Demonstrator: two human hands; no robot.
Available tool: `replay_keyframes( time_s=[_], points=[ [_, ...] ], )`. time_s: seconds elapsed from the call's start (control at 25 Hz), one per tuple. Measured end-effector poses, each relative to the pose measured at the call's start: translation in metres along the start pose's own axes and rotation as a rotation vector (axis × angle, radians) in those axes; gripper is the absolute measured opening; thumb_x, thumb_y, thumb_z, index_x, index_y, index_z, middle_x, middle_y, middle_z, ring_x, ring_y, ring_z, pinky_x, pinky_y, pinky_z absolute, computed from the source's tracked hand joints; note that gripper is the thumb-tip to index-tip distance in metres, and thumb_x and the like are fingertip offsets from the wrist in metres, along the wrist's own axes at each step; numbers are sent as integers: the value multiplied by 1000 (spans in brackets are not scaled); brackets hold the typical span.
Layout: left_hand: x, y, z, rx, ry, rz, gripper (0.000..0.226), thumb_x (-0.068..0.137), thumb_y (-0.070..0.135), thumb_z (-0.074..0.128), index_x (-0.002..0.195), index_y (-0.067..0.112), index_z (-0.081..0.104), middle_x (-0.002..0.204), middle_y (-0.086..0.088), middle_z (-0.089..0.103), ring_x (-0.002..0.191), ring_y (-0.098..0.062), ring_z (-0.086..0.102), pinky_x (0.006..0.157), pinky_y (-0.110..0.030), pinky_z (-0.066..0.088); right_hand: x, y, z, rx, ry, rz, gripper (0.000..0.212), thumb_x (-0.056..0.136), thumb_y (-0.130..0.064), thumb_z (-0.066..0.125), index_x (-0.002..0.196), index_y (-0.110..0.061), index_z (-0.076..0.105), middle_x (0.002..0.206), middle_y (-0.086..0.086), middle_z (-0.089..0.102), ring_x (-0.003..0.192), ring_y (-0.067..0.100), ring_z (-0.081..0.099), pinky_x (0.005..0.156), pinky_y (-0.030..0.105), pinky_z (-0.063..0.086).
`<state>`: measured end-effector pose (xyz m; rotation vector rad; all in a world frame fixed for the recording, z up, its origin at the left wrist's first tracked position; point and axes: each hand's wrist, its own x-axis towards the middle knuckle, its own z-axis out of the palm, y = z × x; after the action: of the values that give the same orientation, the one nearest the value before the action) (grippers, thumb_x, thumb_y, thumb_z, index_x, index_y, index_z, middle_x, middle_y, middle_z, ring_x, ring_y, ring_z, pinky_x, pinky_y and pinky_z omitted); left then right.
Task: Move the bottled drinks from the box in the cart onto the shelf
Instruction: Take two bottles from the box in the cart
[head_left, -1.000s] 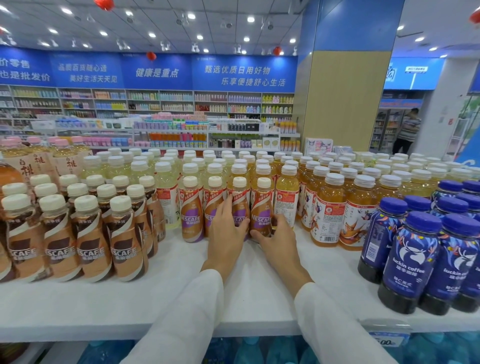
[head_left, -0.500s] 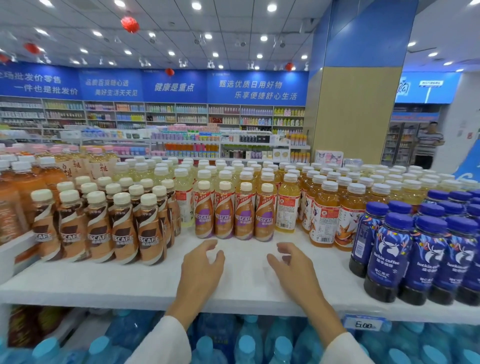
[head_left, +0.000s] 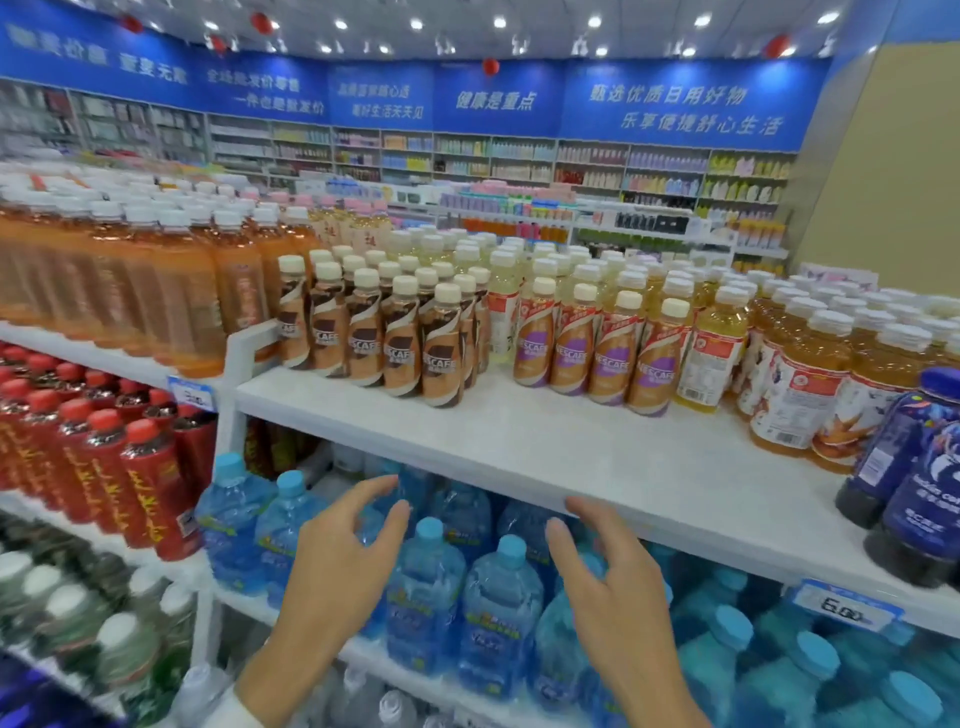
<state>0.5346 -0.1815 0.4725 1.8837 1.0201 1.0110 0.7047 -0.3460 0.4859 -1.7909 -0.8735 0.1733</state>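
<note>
Four bottled drinks (head_left: 613, 358), slim waisted plastic with cream caps and glossy purple-and-tan labels, stand upright in a row set back on the white, faintly speckled shelf (head_left: 519, 452). They sit between brown-labelled bottles (head_left: 400, 348) and amber tea bottles (head_left: 795, 395), and dark blue coffee bottles (head_left: 914, 467) crowd the right end. Below the shelf's front edge, the left hand (head_left: 337, 566) and right hand (head_left: 613, 592) hover apart, fingers loosely spread and holding nothing, in front of clear blue water bottles (head_left: 426, 587).

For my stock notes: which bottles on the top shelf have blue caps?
The dark coffee bottles at the far right; the other bottles there have white, cream or pale pink caps.
</note>
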Motion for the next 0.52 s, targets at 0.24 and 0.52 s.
replay_keyframes(
  time_s=[0.24, 0.52],
  points=[
    [-49, -78, -88, 17, 151, -200, 28, 94, 36, 66, 122, 36, 66, 118, 20, 67, 103, -10, 65, 95, -34, 52, -45, -5, 96, 35, -223, 12, 34, 95, -46, 61, 128, -41, 59, 128, -30, 55, 119, -2, 50, 103, 26, 41],
    [-133, -192, -212, 89, 348, -516, 23, 92, 36, 68, 115, 40, 70, 93, 14, 73, 81, -8, 69, 80, -28, 58, -137, -1, 259, -46, -631, 165, 36, 90, -44, 63, 125, -44, 56, 120, -13, 62, 109, 6, 57, 81, -3, 38]
  ],
)
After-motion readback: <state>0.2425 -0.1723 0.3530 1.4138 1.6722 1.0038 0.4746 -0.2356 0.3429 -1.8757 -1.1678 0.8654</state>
